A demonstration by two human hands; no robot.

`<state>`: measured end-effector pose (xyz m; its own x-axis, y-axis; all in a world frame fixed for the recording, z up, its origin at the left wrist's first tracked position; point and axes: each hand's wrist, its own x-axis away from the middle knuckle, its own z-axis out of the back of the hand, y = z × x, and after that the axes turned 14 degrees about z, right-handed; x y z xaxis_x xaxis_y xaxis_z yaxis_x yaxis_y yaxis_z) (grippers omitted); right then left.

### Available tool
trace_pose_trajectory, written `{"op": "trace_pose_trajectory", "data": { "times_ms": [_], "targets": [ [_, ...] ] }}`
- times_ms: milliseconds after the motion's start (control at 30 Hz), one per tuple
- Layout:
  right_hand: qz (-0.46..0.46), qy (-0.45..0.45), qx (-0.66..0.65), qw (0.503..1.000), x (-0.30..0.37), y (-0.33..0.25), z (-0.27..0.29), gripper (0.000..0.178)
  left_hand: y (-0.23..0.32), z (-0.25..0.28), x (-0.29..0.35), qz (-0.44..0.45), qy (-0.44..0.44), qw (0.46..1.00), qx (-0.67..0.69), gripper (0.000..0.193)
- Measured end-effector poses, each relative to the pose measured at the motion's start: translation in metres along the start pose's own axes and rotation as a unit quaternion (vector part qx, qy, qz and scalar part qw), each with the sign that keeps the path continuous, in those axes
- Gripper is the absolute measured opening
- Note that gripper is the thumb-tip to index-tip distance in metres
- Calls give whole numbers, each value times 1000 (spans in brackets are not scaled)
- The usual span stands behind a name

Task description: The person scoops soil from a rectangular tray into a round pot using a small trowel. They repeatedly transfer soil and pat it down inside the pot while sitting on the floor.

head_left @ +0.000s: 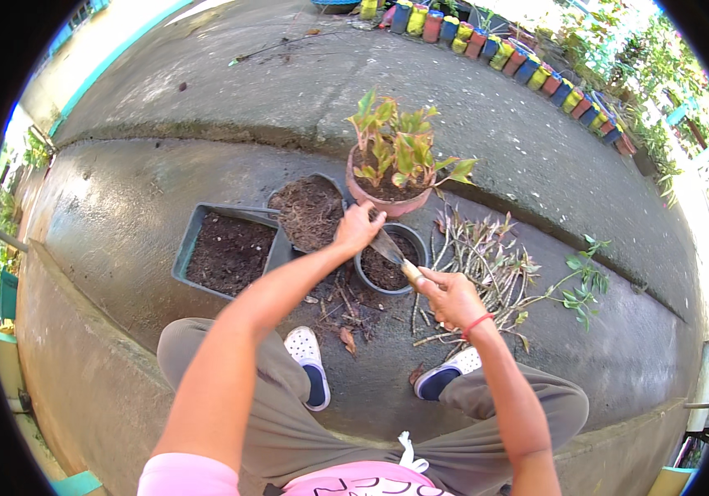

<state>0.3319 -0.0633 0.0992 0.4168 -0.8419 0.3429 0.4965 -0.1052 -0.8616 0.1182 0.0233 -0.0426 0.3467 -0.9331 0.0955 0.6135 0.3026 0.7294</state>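
My right hand (pixel 448 296) grips the wooden handle of a small trowel (pixel 389 249), whose metal blade reaches over a small round black pot (pixel 413 241) filled with soil. My left hand (pixel 358 227) rests on that pot's left rim, fingers curled, beside a soft black bag of soil (pixel 309 212). Just behind stands a pink pot with a leafy plant (pixel 396 153). A square black pot of soil (pixel 229 250) sits further left.
Cut stems and leafy cuttings (pixel 486 260) lie on the concrete to the right. My feet in white and blue shoes (pixel 309 364) are planted below the pots. A row of painted containers (pixel 528 66) lines the far edge. A concrete step runs behind the pots.
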Motion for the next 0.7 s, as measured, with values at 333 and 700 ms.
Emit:
{"op": "trace_pose_trajectory", "data": {
  "times_ms": [333, 700],
  "targets": [
    [131, -8, 329, 935, -23, 87, 52, 32, -35, -121, -26, 203, -261, 944, 14, 49],
    [126, -30, 343, 930, -36, 102, 38, 29, -29, -99, -38, 184, -251, 936, -163, 46]
  ]
}}
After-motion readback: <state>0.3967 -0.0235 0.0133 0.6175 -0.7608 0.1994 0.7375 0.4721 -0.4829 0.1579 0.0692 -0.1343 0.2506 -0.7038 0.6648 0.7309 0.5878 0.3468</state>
